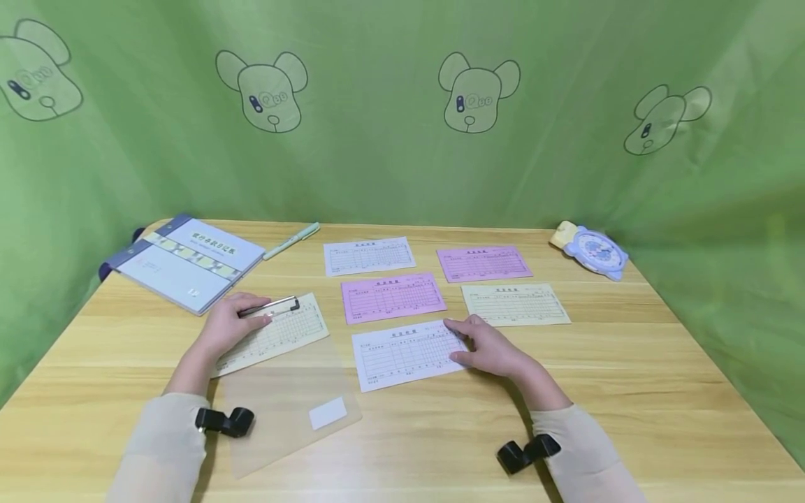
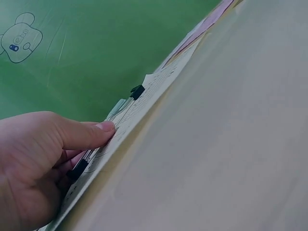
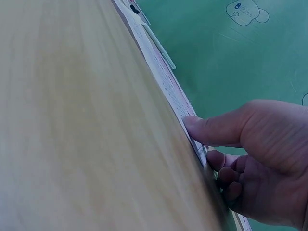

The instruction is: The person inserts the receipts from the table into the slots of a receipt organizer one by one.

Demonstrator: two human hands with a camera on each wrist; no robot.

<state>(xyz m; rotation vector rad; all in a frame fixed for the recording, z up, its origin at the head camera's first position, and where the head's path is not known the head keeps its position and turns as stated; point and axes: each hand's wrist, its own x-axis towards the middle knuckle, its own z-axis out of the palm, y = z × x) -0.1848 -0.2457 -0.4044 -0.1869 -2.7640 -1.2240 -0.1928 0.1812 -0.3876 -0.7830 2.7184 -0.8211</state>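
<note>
A translucent clipboard (image 1: 283, 402) lies at the front left with a cream-coloured form slip (image 1: 289, 328) at its top, under the metal clip (image 1: 272, 305). My left hand (image 1: 228, 328) grips the clip, the thumb pressing on it in the left wrist view. To the right of the clipboard, my right hand (image 1: 487, 347) pinches a white form slip (image 1: 405, 354) by its right edge. In the right wrist view the thumb (image 3: 211, 127) lies on top of that slip, with curled fingers at its edge.
Behind lie another white slip (image 1: 370, 256), two pink slips (image 1: 393, 298), (image 1: 484, 264) and a cream slip (image 1: 516, 305). A blue-and-white account book (image 1: 189, 262) and a light green pen (image 1: 291, 242) sit back left. A blue clock-shaped object (image 1: 595, 251) stands back right, before a green curtain (image 1: 377, 175).
</note>
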